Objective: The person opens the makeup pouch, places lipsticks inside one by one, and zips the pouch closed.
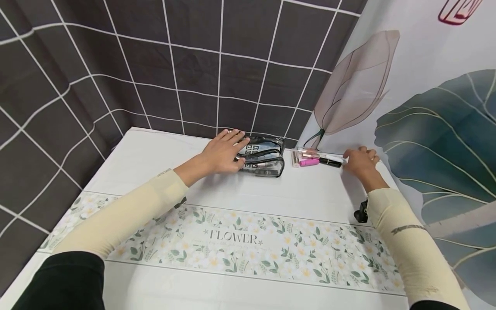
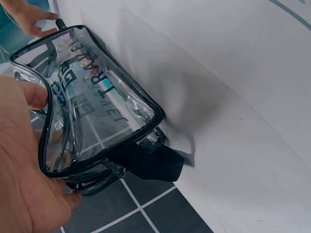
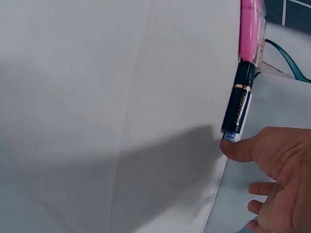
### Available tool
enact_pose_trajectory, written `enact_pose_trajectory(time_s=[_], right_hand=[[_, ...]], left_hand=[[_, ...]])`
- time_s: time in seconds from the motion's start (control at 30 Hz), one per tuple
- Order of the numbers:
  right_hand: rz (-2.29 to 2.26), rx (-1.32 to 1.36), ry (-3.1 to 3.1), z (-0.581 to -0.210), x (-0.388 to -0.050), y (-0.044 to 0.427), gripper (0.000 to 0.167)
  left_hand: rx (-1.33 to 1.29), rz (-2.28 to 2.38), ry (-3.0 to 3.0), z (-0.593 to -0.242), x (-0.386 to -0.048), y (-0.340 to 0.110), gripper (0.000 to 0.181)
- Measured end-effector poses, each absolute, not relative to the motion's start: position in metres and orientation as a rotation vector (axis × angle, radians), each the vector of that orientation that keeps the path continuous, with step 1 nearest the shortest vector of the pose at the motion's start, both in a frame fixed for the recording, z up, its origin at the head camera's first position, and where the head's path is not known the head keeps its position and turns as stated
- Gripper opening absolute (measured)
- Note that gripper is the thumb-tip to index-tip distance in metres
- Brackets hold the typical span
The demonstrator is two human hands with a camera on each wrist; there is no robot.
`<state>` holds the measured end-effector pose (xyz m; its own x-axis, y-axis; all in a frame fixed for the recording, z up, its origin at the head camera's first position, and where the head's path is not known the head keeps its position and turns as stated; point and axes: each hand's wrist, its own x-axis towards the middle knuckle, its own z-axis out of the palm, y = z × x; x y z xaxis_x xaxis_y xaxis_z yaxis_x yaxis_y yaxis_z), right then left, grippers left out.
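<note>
My left hand (image 1: 222,154) holds a clear cosmetic pouch (image 1: 261,170) with black piping at the back of the table. In the left wrist view the thumb lies at the edge of the pouch (image 2: 104,116), with fingertips showing beneath it. The pouch has dark lettering and a black strap. My right hand (image 1: 361,164) is by the right end of a row of makeup items. In the right wrist view its thumb touches the end of a white tube (image 3: 231,137), and the other fingers stand apart from it. Beside the tube lie a black pen-like tube (image 3: 237,102) and a pink tube (image 3: 249,34).
A floral runner marked FLOWER (image 1: 232,239) crosses the white table (image 1: 302,193). Behind hangs a dark cloth with a white grid (image 1: 197,69). A leaf-printed curtain (image 1: 438,129) borders the right side. A clear slim tube (image 1: 295,158) stands near the pink tube.
</note>
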<state>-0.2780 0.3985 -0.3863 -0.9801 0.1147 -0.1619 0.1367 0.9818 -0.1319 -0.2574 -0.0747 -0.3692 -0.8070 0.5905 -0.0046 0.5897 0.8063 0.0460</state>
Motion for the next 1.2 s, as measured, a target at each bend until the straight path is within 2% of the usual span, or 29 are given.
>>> enact_pose_trajectory(time_s=[0.77, 1.2], right_hand=[[-0.162, 0.208, 2.971, -0.397, -0.287, 0.4, 0.038], [-0.24, 0.299, 2.952, -0.395, -0.283, 0.404, 0.04]], left_hand=[[0.956, 0.068, 2.965, -0.366, -0.256, -0.073, 0.076], [0.951, 0.037, 2.96, -0.365, -0.254, -0.073, 0.076]])
